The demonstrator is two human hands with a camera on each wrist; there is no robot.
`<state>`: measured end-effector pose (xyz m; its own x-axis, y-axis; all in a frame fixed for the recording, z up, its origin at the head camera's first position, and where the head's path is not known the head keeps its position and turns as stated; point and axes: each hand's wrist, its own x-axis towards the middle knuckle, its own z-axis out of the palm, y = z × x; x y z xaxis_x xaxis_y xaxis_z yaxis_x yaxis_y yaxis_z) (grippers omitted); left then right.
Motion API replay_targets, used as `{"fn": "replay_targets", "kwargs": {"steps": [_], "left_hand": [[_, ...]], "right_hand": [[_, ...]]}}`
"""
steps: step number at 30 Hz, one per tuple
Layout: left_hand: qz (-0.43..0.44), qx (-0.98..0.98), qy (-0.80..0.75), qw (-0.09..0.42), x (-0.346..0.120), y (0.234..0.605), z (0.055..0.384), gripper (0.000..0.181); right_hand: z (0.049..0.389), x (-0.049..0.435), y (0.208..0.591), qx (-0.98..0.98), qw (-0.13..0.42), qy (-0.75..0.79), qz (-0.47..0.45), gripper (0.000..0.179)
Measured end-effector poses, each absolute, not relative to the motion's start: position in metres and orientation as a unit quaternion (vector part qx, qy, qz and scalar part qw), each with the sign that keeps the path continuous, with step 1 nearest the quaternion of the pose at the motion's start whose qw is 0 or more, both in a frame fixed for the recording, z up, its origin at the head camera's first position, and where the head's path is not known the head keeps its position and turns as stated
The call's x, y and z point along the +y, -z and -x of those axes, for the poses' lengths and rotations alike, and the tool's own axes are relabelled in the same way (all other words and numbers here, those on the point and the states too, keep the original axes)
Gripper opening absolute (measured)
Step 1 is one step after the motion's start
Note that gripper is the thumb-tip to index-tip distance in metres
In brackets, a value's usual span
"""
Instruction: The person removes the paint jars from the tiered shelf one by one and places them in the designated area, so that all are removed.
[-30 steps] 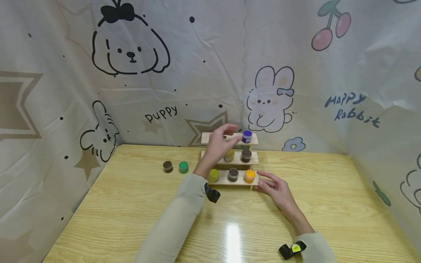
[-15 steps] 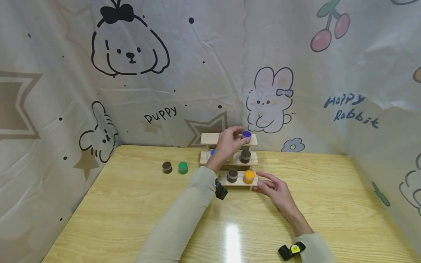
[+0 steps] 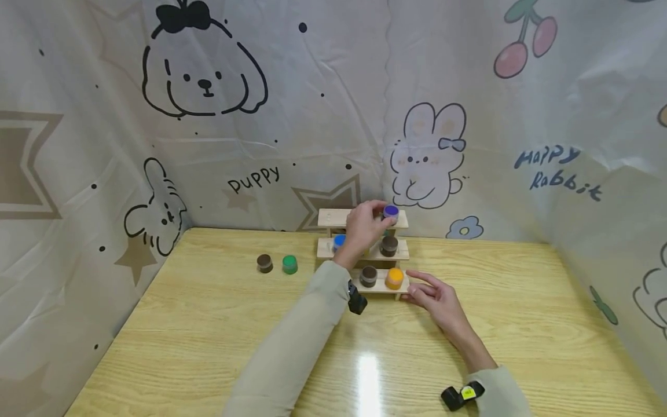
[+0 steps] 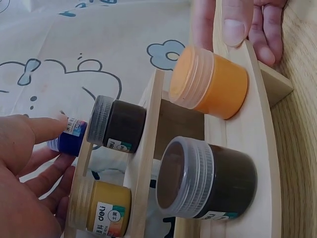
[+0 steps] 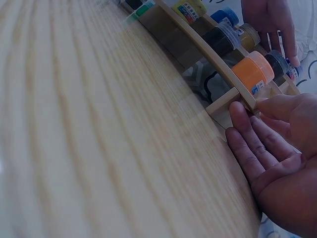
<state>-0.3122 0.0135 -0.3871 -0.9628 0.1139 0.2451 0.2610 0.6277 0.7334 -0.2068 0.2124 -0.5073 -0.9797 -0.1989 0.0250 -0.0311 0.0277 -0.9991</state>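
Note:
On the top step of a small three-tier wooden rack (image 3: 330,218) sits a purple-blue paint jar (image 3: 391,212). My left hand (image 3: 365,230) pinches it between thumb and fingers, as the left wrist view also shows. At the rack's lower right end, my right hand (image 3: 442,306) grips the bottom step's edge, thumb against the wood and fingers underneath. Close to it stands an orange paint jar (image 4: 213,82), with a dark brown jar (image 4: 208,178) beside it. The middle step carries another dark jar (image 4: 119,124), a mustard-yellow jar (image 4: 106,206) and a blue jar (image 3: 339,241).
Left of the rack, a dark jar (image 3: 264,263) and a green jar (image 3: 289,264) stand on the wooden table (image 3: 208,324). A yellow-green jar (image 5: 189,10) is on the bottom step, hidden by my left arm in the head view. A printed curtain (image 3: 323,145) hangs behind.
My left hand has moved right along the top step from beside the purple-blue jar and now pinches it. My right hand stays at the rack's end.

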Motion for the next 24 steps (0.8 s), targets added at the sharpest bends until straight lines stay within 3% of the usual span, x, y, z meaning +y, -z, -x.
{"fn": "replay_targets", "kwargs": {"steps": [12,24], "left_hand": [[0.103,-0.868,0.481,0.069,0.006,0.385,0.312,0.035],[0.120,-0.839,0.525,0.081,-0.015,0.383,0.308,0.035]], "right_hand": [[0.207,0.213,0.509,0.715,0.059,0.691,0.083,0.045],[0.206,0.210,0.506,0.717,0.051,0.692,0.065,0.045]]}}
